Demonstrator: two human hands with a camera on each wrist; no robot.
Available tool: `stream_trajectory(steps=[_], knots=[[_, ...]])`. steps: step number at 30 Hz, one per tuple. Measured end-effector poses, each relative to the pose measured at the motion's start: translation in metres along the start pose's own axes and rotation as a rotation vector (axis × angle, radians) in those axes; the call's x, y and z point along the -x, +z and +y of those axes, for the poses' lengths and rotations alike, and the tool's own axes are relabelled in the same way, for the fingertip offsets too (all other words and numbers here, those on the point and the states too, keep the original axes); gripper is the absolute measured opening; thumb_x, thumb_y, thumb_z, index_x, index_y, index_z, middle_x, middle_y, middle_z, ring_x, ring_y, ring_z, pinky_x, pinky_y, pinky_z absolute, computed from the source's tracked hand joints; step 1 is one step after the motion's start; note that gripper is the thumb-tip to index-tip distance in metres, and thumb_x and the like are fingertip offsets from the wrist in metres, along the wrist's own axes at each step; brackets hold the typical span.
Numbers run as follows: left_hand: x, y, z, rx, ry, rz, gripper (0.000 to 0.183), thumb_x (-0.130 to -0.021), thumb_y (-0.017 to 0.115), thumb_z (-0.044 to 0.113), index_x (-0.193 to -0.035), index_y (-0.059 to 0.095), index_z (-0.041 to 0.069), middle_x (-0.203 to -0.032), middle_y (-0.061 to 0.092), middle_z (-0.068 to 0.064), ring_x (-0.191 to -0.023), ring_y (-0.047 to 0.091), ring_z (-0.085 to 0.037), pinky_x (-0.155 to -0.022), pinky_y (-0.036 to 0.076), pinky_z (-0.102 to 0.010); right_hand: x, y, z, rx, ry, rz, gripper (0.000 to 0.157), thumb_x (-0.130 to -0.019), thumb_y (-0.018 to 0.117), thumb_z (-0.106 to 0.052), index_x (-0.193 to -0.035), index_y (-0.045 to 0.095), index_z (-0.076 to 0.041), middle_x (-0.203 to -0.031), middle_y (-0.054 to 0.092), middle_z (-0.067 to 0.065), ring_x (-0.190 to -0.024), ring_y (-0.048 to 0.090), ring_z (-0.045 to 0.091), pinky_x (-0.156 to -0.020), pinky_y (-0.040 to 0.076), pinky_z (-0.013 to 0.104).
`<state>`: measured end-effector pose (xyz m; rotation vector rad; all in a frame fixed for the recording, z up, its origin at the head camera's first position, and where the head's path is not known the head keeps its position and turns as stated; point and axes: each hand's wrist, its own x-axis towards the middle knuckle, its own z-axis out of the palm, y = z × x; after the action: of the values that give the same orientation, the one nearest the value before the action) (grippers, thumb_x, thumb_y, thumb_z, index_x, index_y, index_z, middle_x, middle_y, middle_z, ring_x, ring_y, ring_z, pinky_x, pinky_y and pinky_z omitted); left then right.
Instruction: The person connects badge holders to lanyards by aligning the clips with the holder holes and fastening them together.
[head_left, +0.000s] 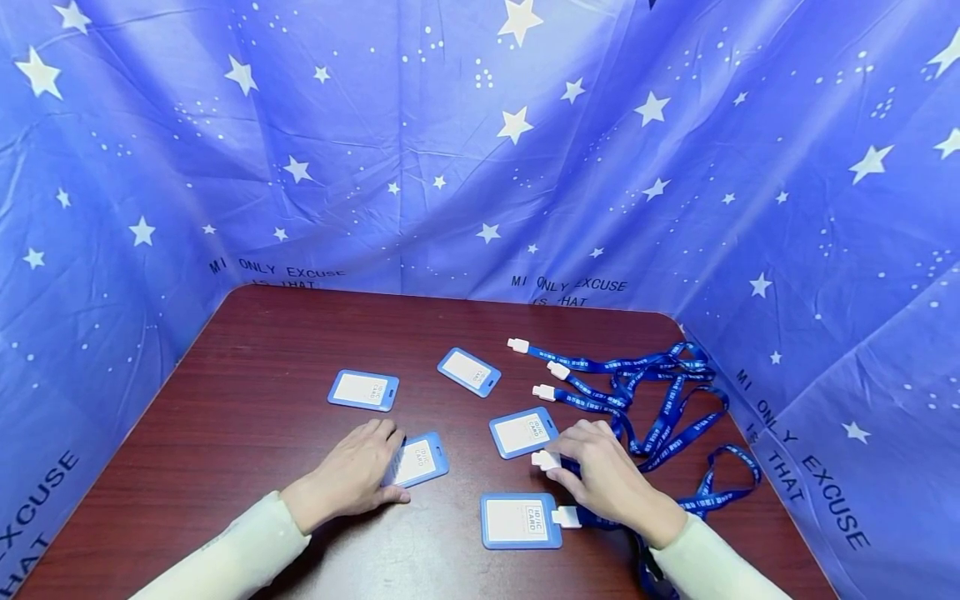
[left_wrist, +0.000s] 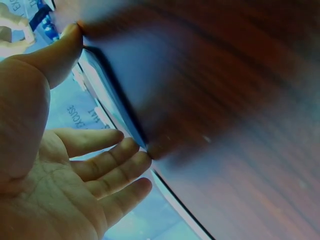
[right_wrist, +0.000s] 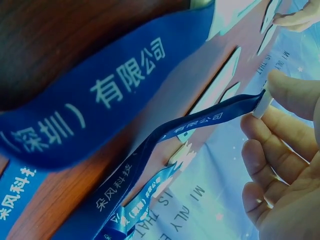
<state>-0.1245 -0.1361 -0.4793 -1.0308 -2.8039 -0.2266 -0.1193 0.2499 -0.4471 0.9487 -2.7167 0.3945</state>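
My left hand lies at the left end of a blue-framed badge holder on the table. In the left wrist view, the thumb is at one edge of this holder and the fingertips are at the opposite edge. Between thumb and index finger, my right hand pinches the white clip of a blue lanyard, slightly above the table. Just left of that hand lies another badge holder. Nearer the front, a badge holder is joined to a lanyard by its white clip.
Two more badge holders, one at the left and one at the middle, lie farther back on the brown table. Several loose blue lanyards spread over the right side. Star-printed blue cloth hangs around the table's back and sides.
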Motion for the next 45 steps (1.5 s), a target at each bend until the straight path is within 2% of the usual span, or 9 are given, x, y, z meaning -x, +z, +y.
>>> stream_trajectory(steps=[10, 22, 32, 45], knots=[[-0.0007, 0.0001, 0.0022, -0.018, 0.001, 0.007, 0.073, -0.077, 0.084, 0.055, -0.116, 0.065, -0.005, -0.099, 0.058, -0.008, -0.090, 0.055, -0.023, -0.086, 0.052, -0.043, -0.0001, 0.0024, -0.0019, -0.017, 0.004, -0.003, 0.021, -0.086, 0.084, -0.029, -0.103, 0.080, -0.017, -0.100, 0.074, -0.009, -0.096, 0.061, 0.008, -0.080, 0.043, 0.033], [-0.0011, -0.0028, 0.0029, -0.020, 0.002, -0.015, 0.069, -0.080, 0.084, 0.051, -0.117, 0.067, -0.006, -0.098, 0.058, -0.007, -0.091, 0.055, -0.022, -0.086, 0.052, -0.043, 0.0002, 0.0045, -0.0026, -0.021, 0.006, -0.003, 0.021, -0.086, 0.084, -0.028, -0.103, 0.080, -0.017, -0.100, 0.074, -0.010, -0.096, 0.061, 0.008, -0.080, 0.043, 0.033], [-0.0008, -0.0012, 0.0042, -0.027, 0.009, -0.006, 0.067, -0.080, 0.084, 0.049, -0.116, 0.068, -0.005, -0.096, 0.057, -0.006, -0.089, 0.054, -0.021, -0.080, 0.051, -0.040, -0.0001, 0.0054, -0.0040, -0.011, 0.008, -0.013, 0.022, -0.086, 0.084, -0.029, -0.103, 0.080, -0.017, -0.101, 0.074, -0.009, -0.096, 0.061, 0.008, -0.081, 0.044, 0.033], [-0.0014, 0.0013, 0.0064, -0.007, 0.006, -0.019, 0.066, -0.081, 0.084, 0.047, -0.119, 0.067, -0.005, -0.102, 0.057, -0.007, -0.093, 0.055, -0.022, -0.085, 0.052, -0.041, -0.0011, 0.0066, -0.0057, -0.010, 0.005, -0.013, 0.023, -0.086, 0.084, -0.029, -0.104, 0.080, -0.016, -0.100, 0.074, -0.008, -0.096, 0.061, 0.008, -0.082, 0.044, 0.034]])
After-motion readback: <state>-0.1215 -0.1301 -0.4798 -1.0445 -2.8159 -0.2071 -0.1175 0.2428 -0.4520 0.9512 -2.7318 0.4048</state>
